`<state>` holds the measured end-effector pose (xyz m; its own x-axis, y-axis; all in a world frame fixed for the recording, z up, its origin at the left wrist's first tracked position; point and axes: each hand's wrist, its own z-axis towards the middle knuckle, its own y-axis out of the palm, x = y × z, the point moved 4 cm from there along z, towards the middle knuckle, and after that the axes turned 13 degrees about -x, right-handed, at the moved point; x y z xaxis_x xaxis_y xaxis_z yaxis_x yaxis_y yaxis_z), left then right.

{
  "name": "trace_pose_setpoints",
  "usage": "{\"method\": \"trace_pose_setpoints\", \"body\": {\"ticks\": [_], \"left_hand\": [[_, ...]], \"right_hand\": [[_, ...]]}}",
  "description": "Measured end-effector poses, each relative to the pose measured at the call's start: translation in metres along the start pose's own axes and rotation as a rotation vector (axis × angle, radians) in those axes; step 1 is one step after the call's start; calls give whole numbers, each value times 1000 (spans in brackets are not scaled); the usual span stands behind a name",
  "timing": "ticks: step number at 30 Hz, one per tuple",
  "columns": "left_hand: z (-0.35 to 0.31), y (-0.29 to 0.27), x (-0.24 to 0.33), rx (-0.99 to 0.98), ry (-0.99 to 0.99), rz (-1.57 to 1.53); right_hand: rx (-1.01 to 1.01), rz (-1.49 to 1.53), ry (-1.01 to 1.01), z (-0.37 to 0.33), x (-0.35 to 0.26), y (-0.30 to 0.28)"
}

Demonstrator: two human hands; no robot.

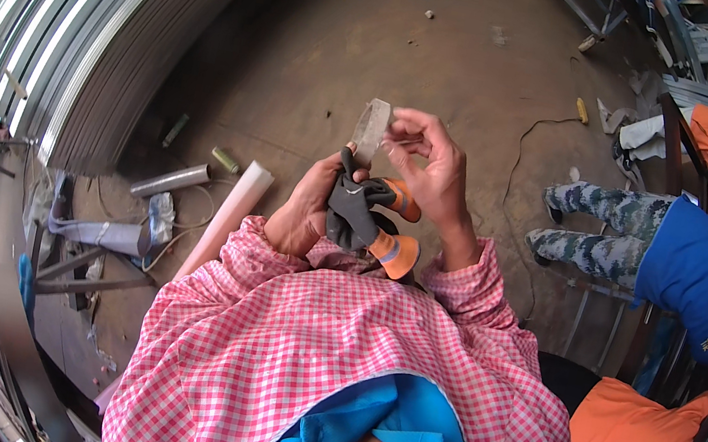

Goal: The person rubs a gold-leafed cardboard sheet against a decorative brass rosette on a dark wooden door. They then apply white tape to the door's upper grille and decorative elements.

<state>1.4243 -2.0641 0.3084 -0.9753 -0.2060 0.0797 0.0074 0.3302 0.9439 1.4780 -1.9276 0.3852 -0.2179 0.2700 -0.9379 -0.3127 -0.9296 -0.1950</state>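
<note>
My left hand [308, 203] is closed around a pair of black work gloves [353, 213] with orange cuffs. The same hand grips a flat greyish piece [371, 132], roughly rectangular with an angled top, held upright above the gloves; its exact kind I cannot make out. Just to the right of that piece is my right hand [431, 159], bare, its fingers bent but apart. The tips of its fingers come close to the piece's right edge; whether they touch it I cannot tell. The gloves hang down in front of my pink checked sleeves.
Long metal profiles [135, 40] are stacked at the left. Tubes and a pale pink bar [227, 218] lie nearby. At the right, co-workers in a blue top [699, 277] and an orange top [632, 441] are beside dark frames. A cable [516, 160] runs over the floor.
</note>
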Motion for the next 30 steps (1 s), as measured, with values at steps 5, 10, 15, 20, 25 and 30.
{"method": "trace_pose_setpoints", "body": {"ticks": [5,10,15,20,25,30], "left_hand": [[78,26,25,-3,49,108],[161,57,56,-68,53,214],[252,74,91,-86,120,238],[306,124,124,-13,210,443],[355,143,150,18,226,545],[413,146,178,16,197,406]], "right_hand": [[83,-154,29,40,28,-48],[180,-169,34,103,53,-102],[239,-227,37,174,69,-159],[224,-344,52,226,78,-205],[134,-491,66,270,102,-239],[79,-337,19,324,136,-271]]}}
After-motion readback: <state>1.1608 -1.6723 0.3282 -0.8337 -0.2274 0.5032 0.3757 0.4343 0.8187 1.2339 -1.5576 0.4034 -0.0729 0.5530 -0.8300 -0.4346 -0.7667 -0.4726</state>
